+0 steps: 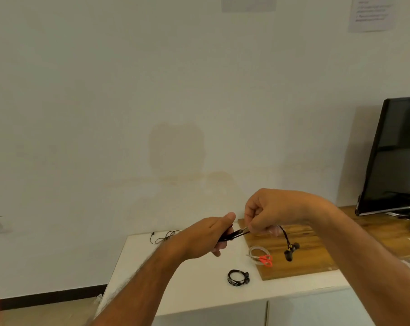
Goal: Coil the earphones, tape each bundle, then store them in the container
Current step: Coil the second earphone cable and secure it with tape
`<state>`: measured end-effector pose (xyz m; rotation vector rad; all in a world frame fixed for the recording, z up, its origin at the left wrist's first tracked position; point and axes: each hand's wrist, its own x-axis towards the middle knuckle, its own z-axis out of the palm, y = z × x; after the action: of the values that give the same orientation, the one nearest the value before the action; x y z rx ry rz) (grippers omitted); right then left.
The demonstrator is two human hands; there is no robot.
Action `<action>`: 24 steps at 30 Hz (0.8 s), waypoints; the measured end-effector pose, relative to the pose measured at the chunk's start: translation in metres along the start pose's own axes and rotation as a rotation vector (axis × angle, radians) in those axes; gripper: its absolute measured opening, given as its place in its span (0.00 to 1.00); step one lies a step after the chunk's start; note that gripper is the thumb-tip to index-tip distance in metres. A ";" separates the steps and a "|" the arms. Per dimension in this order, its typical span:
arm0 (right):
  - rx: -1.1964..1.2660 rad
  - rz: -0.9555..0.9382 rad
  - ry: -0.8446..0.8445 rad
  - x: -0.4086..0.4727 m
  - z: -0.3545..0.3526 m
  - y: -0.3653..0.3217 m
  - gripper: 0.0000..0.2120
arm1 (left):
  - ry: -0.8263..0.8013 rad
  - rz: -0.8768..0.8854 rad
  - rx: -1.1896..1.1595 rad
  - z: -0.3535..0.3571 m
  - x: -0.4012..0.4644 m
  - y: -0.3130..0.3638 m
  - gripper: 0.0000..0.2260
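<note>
Head view looks down over a white cabinet top point(175, 278) set against a pale wall, with a wooden board point(300, 257) lying on its right part and a dark monitor point(396, 156) standing further right on a wooden desk. On the board rest a roll of clear tape point(259, 252) and red-handled scissors point(264, 259), touching each other, just below and in front of the hands. A coiled black earphone bundle point(238, 277) lies on the white surface near the board's front left corner, and a loose black earphone point(162, 236) lies uncoiled at the far edge, partly hidden behind the left forearm. Both hands are raised above the surface, close together. The left hand point(206, 237) has its fingers curled round a dark bunch of earphone cable point(232, 235), thumb laid along the top. The right hand point(269, 211) pinches the same cable between thumb and curled fingers just right of the left hand's grip, the short stretch between them pulled nearly straight. From under the right hand the cable hangs down, ending in two black earbuds point(291, 251) dangling over the board, right of the scissors.
</note>
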<state>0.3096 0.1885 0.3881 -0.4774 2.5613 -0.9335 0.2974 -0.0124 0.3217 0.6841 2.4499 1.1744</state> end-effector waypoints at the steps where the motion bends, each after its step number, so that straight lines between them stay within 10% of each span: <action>1: -0.044 -0.028 -0.003 0.000 -0.001 -0.002 0.02 | -0.035 -0.004 -0.025 0.001 -0.001 0.002 0.26; 7: -0.094 -0.193 0.101 0.006 -0.002 0.000 0.04 | -0.178 0.040 -0.221 0.005 -0.011 0.007 0.24; 19: 0.725 -0.369 0.040 0.029 0.025 0.041 0.03 | -0.190 0.147 -0.432 -0.009 -0.023 0.023 0.17; 24: 0.551 -0.263 -0.020 0.035 0.028 0.042 0.04 | -0.243 0.048 -0.229 -0.012 -0.026 0.020 0.19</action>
<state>0.2844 0.1888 0.3321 -0.6524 2.1184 -1.6447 0.3183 -0.0235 0.3471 0.7704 2.0727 1.2829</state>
